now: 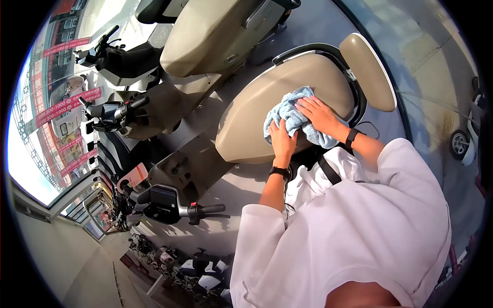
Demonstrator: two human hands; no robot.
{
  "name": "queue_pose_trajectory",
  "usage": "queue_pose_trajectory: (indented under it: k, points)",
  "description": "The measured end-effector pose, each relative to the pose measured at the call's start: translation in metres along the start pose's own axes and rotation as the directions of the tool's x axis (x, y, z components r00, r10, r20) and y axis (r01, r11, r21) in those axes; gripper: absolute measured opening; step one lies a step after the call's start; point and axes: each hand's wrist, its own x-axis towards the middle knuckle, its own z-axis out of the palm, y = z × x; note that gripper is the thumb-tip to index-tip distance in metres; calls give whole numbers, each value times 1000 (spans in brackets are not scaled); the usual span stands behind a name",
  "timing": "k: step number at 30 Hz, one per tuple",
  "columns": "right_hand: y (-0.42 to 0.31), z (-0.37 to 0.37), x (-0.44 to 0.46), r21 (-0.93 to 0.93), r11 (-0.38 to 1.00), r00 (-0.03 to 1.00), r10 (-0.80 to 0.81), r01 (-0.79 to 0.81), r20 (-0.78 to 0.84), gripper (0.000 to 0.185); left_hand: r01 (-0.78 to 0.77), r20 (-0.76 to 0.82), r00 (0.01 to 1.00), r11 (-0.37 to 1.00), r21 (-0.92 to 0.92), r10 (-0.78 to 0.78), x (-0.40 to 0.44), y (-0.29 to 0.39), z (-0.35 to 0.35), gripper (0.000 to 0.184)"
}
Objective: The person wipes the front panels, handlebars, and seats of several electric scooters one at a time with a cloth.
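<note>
A light blue cloth [292, 116] lies bunched on the beige seat [257, 110] of a scooter, both my hands on it. My left hand [283, 142] grips the near left part of the cloth, thumb apart from the fingers. Flat across the cloth's upper right part rests my right hand [320, 116], its fingers stretched out. Folds of cloth hang below my right palm. Behind the seat stands a padded beige backrest [368, 72] inside a black rail [316, 47]. Each wrist wears a black band.
Another scooter with a beige seat [205, 36] stands close alongside. Handlebars [205, 209] of the scooter before me reach out at lower left. More scooters [203, 269] are parked in the background. A glass front with red banners [69, 107] is at far left.
</note>
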Motion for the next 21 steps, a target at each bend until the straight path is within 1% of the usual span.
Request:
queue_pose_trajectory:
  k: [1,2,3,5,6,8,10,11,12,13,14,17,21]
  points:
    - [13,-12,10,5,1000,999,10,-9,-32,49,-49,-19,999,999,-1,49,11,8,5,67]
    - [23,-19,17,3,998,998,59,-59,-35,49,-94,-50,994,996,9,94,23,19,10,67]
    - [32,-26,22,-10,995,994,101,-102,-40,50,-111,-82,991,994,-3,110,36,33,14,66]
    - [48,-40,29,-10,984,978,177,-179,-109,51,-144,-121,983,988,-55,136,62,59,19,66]
    - [54,-45,30,-27,974,968,222,-226,-115,52,-131,-145,982,990,-60,121,73,71,22,66]
    - [64,-44,28,-37,964,956,255,-263,-148,52,-116,-211,973,991,-71,98,89,88,29,65]
    - [65,-42,28,-59,968,961,233,-244,-148,51,-111,-223,971,987,-114,83,94,88,35,63]
    - [65,-40,28,-64,964,959,249,-260,-138,53,-116,-231,970,984,-134,83,94,85,36,62]
    - [64,-39,29,-68,959,956,267,-277,-124,55,-141,-226,968,982,-126,110,91,80,37,62]
    - [64,-40,29,-77,963,964,250,-258,-94,60,-167,-218,966,979,-115,139,87,73,37,62]
    - [62,-40,29,-88,966,969,235,-241,-82,61,-153,-205,970,982,-109,128,83,69,37,61]
    - [53,-42,31,-132,966,975,222,-222,-20,66,-223,-260,949,963,-150,179,82,52,35,58]
    - [44,-38,38,-208,959,980,198,-193,4,71,-262,-253,941,956,-130,223,87,41,31,54]
